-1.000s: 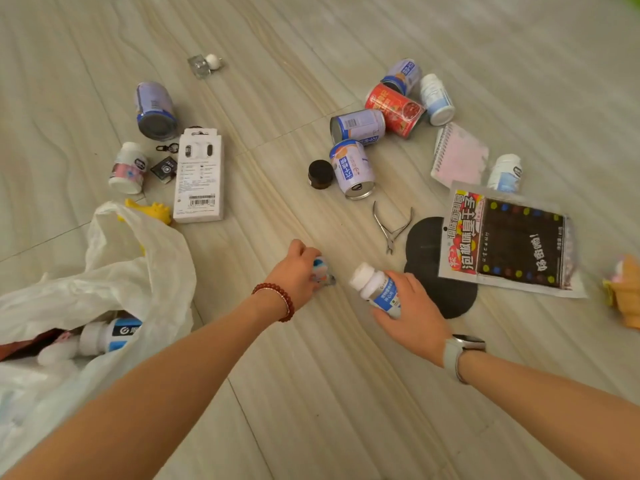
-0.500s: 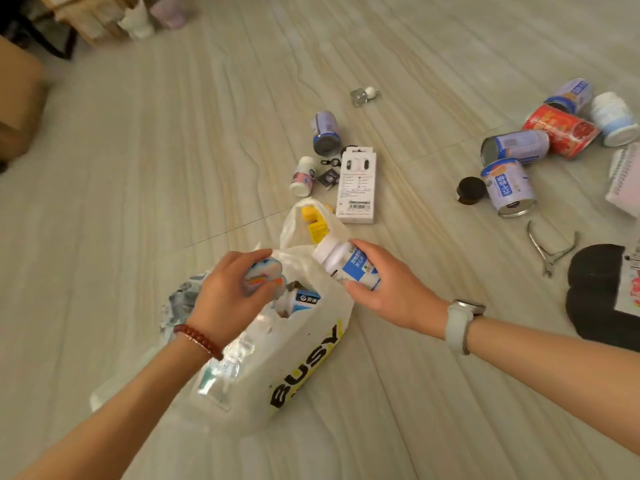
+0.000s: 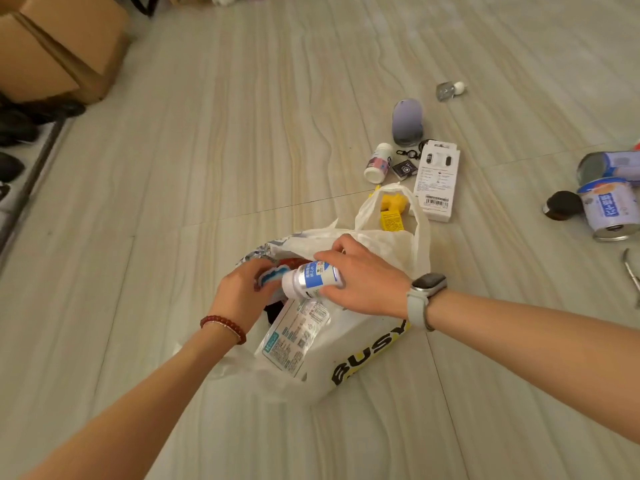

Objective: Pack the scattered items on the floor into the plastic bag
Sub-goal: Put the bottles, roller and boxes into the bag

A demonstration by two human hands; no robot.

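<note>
Floor (image 3: 242, 133) of pale wood-grain tile held the work, with a cardboard box (image 3: 59, 46) at the far left. Near the middle lay the white plastic bag (image 3: 363, 372), mouth open and partly filled, a large labelled pack (image 3: 294, 337) showing through its near side. Right hand (image 3: 363, 282) gripped a white bottle with a blue label (image 3: 311, 278) over the opening; left hand (image 3: 242, 292) pinched a small blue-and-white item (image 3: 270, 277) at the bag's mouth. Packing looked roughly midway. Left on the floor: a white product box (image 3: 437, 180), a purple can (image 3: 407, 121), two cans (image 3: 611, 213) at the right edge, a small pill bottle (image 3: 378, 163), a yellow toy (image 3: 391, 211) behind the bag's handle, a dark lid (image 3: 561, 205), and a keyring (image 3: 410, 154). "BUSY" read clearly on the bag; other labels were too small to read.
</note>
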